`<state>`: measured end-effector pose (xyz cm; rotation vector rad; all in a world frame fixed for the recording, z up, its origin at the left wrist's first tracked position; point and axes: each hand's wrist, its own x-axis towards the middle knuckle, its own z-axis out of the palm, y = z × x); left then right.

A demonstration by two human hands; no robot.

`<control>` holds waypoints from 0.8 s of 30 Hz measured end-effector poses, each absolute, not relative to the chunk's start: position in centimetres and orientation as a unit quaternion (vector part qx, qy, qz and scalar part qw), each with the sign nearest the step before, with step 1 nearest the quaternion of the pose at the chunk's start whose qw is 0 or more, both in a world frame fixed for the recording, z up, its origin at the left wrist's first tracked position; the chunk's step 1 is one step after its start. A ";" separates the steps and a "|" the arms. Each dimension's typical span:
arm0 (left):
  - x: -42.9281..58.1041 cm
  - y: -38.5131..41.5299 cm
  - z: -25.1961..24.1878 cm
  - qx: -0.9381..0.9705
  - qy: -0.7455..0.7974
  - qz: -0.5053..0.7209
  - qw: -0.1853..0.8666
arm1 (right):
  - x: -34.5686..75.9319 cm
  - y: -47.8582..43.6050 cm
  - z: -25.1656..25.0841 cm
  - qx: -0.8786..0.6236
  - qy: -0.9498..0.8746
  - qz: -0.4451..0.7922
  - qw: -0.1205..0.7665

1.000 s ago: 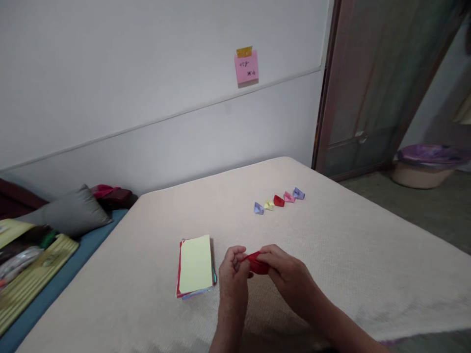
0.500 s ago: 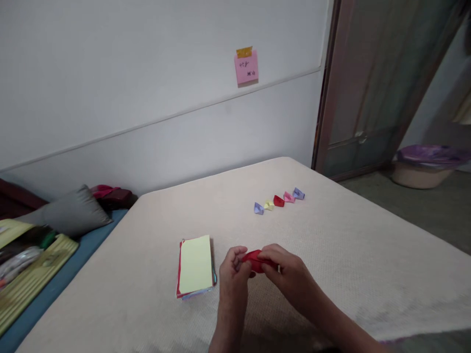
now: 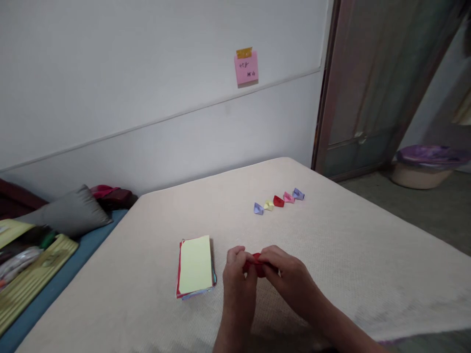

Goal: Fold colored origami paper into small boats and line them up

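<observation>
Between my two hands is a small piece of folded red paper [image 3: 259, 269], partly covered by the fingers. My left hand [image 3: 238, 272] pinches its left end, thumb below and fingers on top. My right hand [image 3: 285, 269] grips its right end in the same way. Left of the hands lies a stack of coloured paper [image 3: 196, 264] with a pale yellow sheet on top. Beyond the hands stands a slanting row of small folded paper boats: a lilac boat [image 3: 258, 209], a yellow boat [image 3: 268, 205], a red boat [image 3: 278, 201], a pink boat [image 3: 288, 197] and a blue-violet boat [image 3: 298, 194].
The work surface is covered with a cream cloth [image 3: 147, 274]. A white wall [image 3: 165, 73] with a taped pink note [image 3: 246, 68] rises behind it. At left are a grey pillow [image 3: 69, 213] and a yellow ribbed case [image 3: 40, 274]. A lined bin [image 3: 423, 169] stands at right.
My left hand has shifted slightly right, and its fingers have come over the top of the red paper, covering more of it. The boats and the paper stack stay in place.
</observation>
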<state>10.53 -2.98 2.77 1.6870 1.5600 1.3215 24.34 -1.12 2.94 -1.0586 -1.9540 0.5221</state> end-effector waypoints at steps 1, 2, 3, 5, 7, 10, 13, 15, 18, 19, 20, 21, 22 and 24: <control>10.5 -2.9 2.8 0.613 0.578 0.483 0.237 | 24.4 -1.1 2.9 -0.418 -0.773 0.232 0.418; 10.5 -2.9 2.8 0.609 0.585 0.483 0.231 | 24.4 -1.0 2.9 -0.414 -0.767 0.253 0.419; 10.5 -2.8 2.8 0.606 0.591 0.482 0.225 | 24.4 -1.0 2.9 -0.412 -0.761 0.268 0.423; 10.4 -2.7 2.8 0.606 0.595 0.482 0.215 | 24.5 -0.9 2.8 -0.406 -0.754 0.280 0.434; 10.3 -2.6 2.8 0.610 0.594 0.481 0.209 | 24.5 -0.7 2.7 -0.402 -0.749 0.280 0.446; 10.2 -2.6 2.8 0.608 0.597 0.483 0.200 | 24.6 -0.6 2.6 -0.397 -0.747 0.277 0.456; 10.1 -2.7 2.8 0.602 0.607 0.482 0.191 | 24.7 -0.6 2.5 -0.395 -0.747 0.272 0.460; 10.1 -2.7 2.8 0.599 0.614 0.478 0.188 | 24.9 -0.7 2.4 -0.392 -0.753 0.270 0.454; 9.9 -2.6 2.8 0.594 0.619 0.477 0.190 | 25.2 -0.8 2.3 -0.385 -0.779 0.242 0.433; 9.8 -2.5 2.8 0.593 0.619 0.479 0.191 | 25.2 -0.8 2.3 -0.382 -0.790 0.225 0.423; 9.7 -2.5 2.8 0.592 0.618 0.481 0.191 | 25.3 -0.7 2.3 -0.378 -0.802 0.208 0.412; 9.6 -2.4 2.8 0.592 0.615 0.484 0.194 | 25.3 -0.7 2.2 -0.376 -0.814 0.191 0.400; 9.5 -2.4 2.8 0.592 0.609 0.488 0.202 | 25.4 -0.6 2.2 -0.372 -0.825 0.177 0.387; 9.2 -2.3 2.9 0.582 0.590 0.503 0.245 | 25.5 -0.5 2.0 -0.370 -0.842 0.151 0.364</control>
